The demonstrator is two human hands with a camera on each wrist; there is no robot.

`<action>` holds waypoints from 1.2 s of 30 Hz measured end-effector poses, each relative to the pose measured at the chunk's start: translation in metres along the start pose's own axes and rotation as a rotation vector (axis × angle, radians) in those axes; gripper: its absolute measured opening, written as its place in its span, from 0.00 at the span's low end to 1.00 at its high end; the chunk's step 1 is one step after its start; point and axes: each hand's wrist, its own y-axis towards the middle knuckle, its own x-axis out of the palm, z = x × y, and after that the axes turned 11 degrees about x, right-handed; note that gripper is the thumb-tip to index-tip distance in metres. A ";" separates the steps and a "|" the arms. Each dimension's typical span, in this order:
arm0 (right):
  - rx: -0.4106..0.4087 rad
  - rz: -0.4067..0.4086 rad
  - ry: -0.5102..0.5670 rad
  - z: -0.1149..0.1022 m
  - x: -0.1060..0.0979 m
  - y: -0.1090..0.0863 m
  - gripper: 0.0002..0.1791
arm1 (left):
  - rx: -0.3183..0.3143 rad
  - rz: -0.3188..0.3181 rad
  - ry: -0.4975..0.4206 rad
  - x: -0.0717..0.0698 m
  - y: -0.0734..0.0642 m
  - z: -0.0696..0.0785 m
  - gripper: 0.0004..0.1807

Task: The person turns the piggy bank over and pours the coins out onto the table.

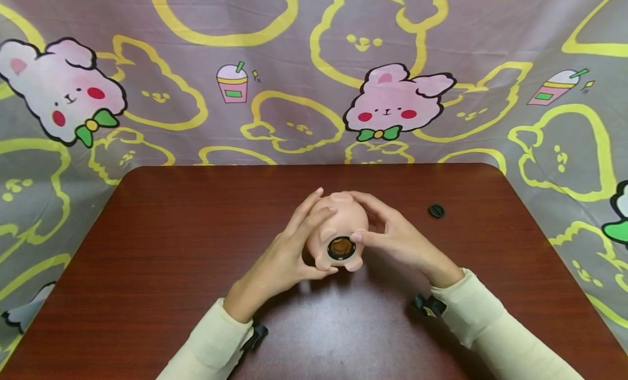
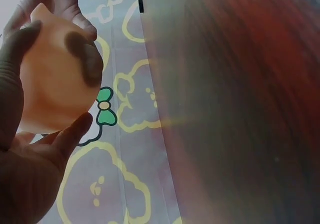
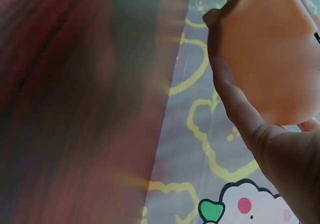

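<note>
Head only: inside (image 1: 341,248) of pink figurine (image 1: 346,218)

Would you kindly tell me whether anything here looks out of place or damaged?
The round opening in the pink figure looks odd because it is uncovered, while a black disc, possibly its cap, lies apart on the table. No damage or spill shows.

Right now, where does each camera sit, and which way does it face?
Head: on the head, facing forward and down over the table; left hand, right hand and sleeves show.
Left wrist: on that wrist, turned sideways, facing the pink toy; left hand close up, part of the right hand.
Right wrist: on that wrist, turned sideways, facing the pink toy; right hand close up, part of the left hand.
Both wrist views share the pink toy and patterned cloth.
</note>
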 end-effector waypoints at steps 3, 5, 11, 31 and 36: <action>-0.010 0.028 -0.022 0.002 0.003 -0.004 0.39 | -0.026 -0.007 -0.042 0.000 0.000 -0.001 0.63; -0.017 0.026 -0.014 0.003 0.005 -0.006 0.40 | -0.044 -0.010 -0.068 0.000 0.001 -0.002 0.65; -0.063 0.012 0.029 0.003 0.015 -0.012 0.45 | -0.146 -0.017 -0.099 0.000 0.002 -0.002 0.66; -0.264 0.117 -0.193 0.007 0.025 -0.022 0.49 | -0.341 -0.047 -0.371 0.000 0.007 0.007 0.49; -0.286 0.110 -0.195 0.008 0.027 -0.022 0.51 | -0.312 0.022 -0.308 0.001 0.008 0.007 0.48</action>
